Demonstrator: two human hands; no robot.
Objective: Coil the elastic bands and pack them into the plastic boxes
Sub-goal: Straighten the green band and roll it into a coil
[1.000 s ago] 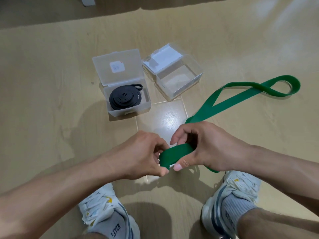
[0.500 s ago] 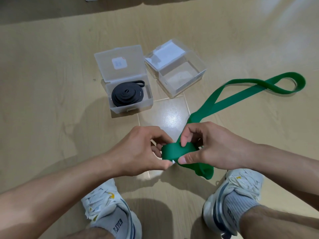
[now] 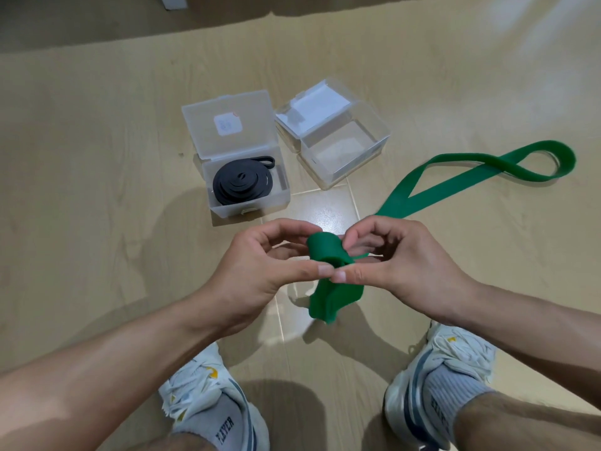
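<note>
A long green elastic band [image 3: 448, 182] trails over the floor to the right, ending in a loop at the far right. Its near end is rolled into a small coil [image 3: 325, 250] held above the floor between my hands. My left hand [image 3: 260, 268] pinches the coil from the left with thumb and fingers. My right hand [image 3: 400, 265] pinches it from the right, thumb tips almost touching. A fold of the band hangs below the thumbs. A coiled black band [image 3: 242, 183] lies in the left plastic box [image 3: 250, 206], lid open. The right plastic box [image 3: 344, 170] holds no band, lid open.
Both boxes stand on the beige floor just beyond my hands. My two feet in white sneakers, one [image 3: 214, 405] at the left and one [image 3: 445, 375] at the right, are planted below the hands. A white object [image 3: 174, 1] sits at the far top edge.
The end of the green band has been rolled further into a tighter coil between my thumbs and fingers. The hands have lifted slightly and a fold now hangs below them.
</note>
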